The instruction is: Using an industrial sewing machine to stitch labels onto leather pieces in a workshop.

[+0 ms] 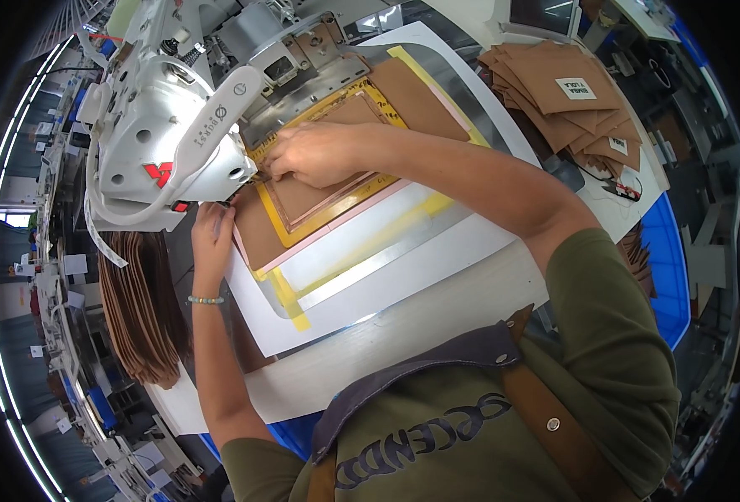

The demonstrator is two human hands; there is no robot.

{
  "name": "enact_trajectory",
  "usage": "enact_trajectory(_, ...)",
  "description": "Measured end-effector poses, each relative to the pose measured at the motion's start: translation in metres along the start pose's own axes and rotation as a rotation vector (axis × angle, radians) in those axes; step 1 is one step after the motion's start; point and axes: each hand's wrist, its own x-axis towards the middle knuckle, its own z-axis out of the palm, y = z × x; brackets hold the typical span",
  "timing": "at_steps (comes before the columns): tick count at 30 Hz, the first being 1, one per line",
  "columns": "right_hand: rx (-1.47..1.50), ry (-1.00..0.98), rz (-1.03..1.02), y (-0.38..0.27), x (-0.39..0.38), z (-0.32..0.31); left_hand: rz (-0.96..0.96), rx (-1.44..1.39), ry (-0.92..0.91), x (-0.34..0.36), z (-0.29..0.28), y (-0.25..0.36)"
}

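Observation:
A white sewing machine (148, 138) with a red mark stands at the upper left, its head over a layered work. There, a yellow template frame (349, 203) with a rectangular opening lies on a brown panel (261, 230). My right hand (315, 155) rests over the frame's left side by the machine head, fingers bent and drawn together; their tips are partly hidden. Beside the panel's left edge, below the machine head, is my left hand (212, 224). Its fingers are pinched close together near a small dark part, and I cannot make out what lies between them.
Beneath the work are a clear plate with yellow tape (290, 297) and a white sheet (336, 330). Stacked brown pieces (140, 309) stand at the left. More brown panels (554, 84) are piled at the upper right, above a blue bin (669, 268).

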Motion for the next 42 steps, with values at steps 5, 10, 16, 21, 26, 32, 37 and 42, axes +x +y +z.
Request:
enact_trajectory(5,0.053,0.004,-0.064,-0.002,-0.009,0.002,0.096,0.055,-0.079,-0.017,-0.016,0.028)
enact_trajectory(10,-0.006,0.015,-0.115,-0.011,-0.023,-0.004,0.089,0.049,-0.1,-0.029,-0.015,0.047)
enact_trajectory(16,-0.11,0.117,0.062,0.003,-0.089,-0.071,0.161,0.1,-0.109,-0.035,-0.004,0.09)
enact_trajectory(21,-0.342,-0.096,0.276,-0.002,-0.14,-0.073,0.256,0.134,-0.195,-0.033,0.012,0.113)
enact_trajectory(26,-0.489,0.007,0.204,-0.003,-0.15,-0.043,0.324,0.258,-0.254,-0.023,0.036,0.12)
enact_trajectory(32,-0.544,0.007,0.258,-0.008,-0.144,-0.041,0.323,0.335,-0.266,-0.019,0.048,0.116)
enact_trajectory(37,-0.452,0.083,0.29,-0.003,-0.136,-0.045,0.321,0.323,-0.261,-0.016,0.048,0.119)
enact_trajectory(42,-0.318,0.307,0.258,0.037,-0.116,-0.042,0.36,0.254,-0.225,-0.004,0.058,0.127)
